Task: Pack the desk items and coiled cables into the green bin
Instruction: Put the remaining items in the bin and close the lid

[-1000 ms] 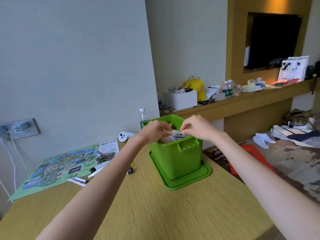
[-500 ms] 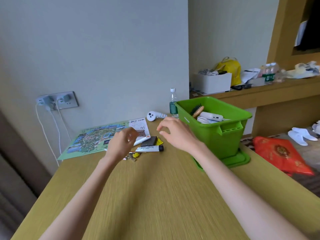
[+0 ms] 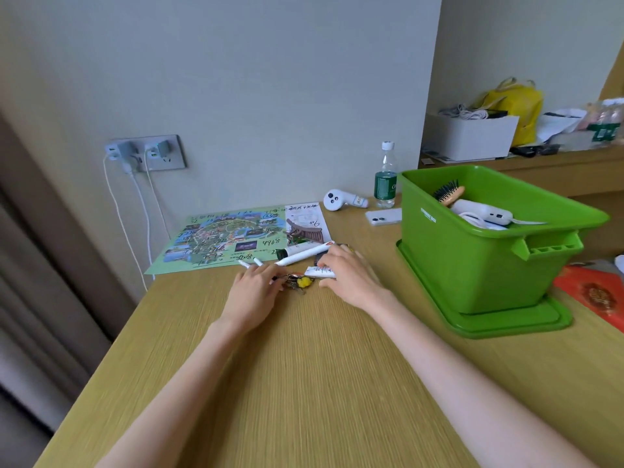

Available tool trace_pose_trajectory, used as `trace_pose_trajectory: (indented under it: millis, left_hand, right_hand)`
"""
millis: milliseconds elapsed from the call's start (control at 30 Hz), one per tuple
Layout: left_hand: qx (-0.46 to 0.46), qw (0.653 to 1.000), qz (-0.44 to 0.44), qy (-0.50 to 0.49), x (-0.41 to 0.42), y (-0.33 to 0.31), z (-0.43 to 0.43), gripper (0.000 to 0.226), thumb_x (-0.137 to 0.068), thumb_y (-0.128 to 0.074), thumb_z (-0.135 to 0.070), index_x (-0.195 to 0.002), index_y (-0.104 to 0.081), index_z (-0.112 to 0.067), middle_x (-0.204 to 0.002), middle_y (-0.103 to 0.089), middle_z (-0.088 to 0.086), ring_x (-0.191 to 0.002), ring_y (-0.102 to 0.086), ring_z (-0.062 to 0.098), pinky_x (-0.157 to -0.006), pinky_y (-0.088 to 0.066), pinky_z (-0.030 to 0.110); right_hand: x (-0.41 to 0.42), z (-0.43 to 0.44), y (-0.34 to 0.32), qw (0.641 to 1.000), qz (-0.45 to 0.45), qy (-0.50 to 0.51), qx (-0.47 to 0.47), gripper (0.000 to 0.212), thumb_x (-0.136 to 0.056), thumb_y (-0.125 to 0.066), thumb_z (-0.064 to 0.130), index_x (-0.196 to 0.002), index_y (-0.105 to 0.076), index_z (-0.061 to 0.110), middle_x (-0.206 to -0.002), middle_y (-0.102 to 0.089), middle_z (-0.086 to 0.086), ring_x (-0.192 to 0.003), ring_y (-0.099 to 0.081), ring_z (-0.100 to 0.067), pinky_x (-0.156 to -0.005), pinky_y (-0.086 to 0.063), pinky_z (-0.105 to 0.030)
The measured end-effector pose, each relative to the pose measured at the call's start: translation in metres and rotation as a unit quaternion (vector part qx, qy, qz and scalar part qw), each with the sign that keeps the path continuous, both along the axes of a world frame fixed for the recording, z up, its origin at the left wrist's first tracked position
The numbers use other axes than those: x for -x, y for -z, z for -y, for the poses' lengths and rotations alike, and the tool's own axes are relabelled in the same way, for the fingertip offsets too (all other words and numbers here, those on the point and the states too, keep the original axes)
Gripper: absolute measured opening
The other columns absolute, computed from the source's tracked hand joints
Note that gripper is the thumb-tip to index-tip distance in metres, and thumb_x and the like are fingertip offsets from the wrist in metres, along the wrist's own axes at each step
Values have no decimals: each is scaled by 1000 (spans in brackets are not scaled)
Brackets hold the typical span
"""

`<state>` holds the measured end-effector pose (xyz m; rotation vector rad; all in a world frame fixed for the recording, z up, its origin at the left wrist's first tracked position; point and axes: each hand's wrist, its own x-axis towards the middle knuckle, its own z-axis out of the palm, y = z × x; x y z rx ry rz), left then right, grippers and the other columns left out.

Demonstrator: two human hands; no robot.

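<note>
Green bin (image 3: 472,265) stands on the right side of the desk (image 3: 304,383), seated on its matching green lid (image 3: 513,324). Inside it I see a hairbrush (image 3: 449,192) leaning against the far wall, a white power bank (image 3: 483,212) and a coiled white cable (image 3: 472,220) beneath it.

Both of my operator's hands are down on the loose items left of the bin. The right hand (image 3: 347,278) pinches a small white tube (image 3: 320,272), fingers on its far side and thumb on the near side. The left hand (image 3: 253,292) has its bent fingers on a key bunch (image 3: 299,282) with a yellow charm; I cannot tell whether it grips the keys or only touches them. Two white pen ends (image 3: 250,263) stick out just beyond its fingertips.

Just behind the hands lie a white marker (image 3: 304,256) and a larger tube with a dark cap (image 3: 295,248), both partly on a printed map (image 3: 219,241) that reaches to the wall. Further back, near the wall, are a white controller (image 3: 341,199), a water bottle (image 3: 386,179) and a white phone (image 3: 383,217), the phone just beside the bin. Two chargers sit in a wall socket (image 3: 148,153), their white cords hanging down. A red bag (image 3: 594,292) lies beyond the desk's right edge.
</note>
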<state>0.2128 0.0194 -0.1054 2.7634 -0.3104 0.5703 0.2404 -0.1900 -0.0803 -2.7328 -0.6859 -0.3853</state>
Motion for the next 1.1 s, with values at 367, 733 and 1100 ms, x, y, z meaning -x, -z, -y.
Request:
trace_pose_trajectory:
  millis: [367,733,1100]
  left_hand:
    - [35,999,26,-25,-13,-8,11,14,-90,-62,-22,-104,-57,-22,-89,-68,-10,-95,-53,22,-78,-30,33]
    - [223,970,-73,60,-14,-39,13,12,-93,-62,-20,-93,-66,-9,-98,-63,6,-93,-58,24,-71,-56,47]
    - [694,680,-175,158,-13,-66,-10,21,-103,-38,-15,-86,-50,-13,-97,-70,5,-101,-68,22,-90,-51,38]
  right_hand:
    - [3,21,6,999,4,34,14,17,-94,-50,18,-110,-53,15,-108,-59,0,-99,-55,-20,-77,-41,-36]
    - [-14,13,-5,986,-47,32,-156,13,-103,-37,21,-110,-46,15,-93,-52,5,-60,-42,-6,-49,-25,-26]
    - [-46,-26,-20,983,-67,27,-169,15,-89,-65,20,-101,-63,13,-102,-62,0,-88,-59,-23,-68,-42,-33]
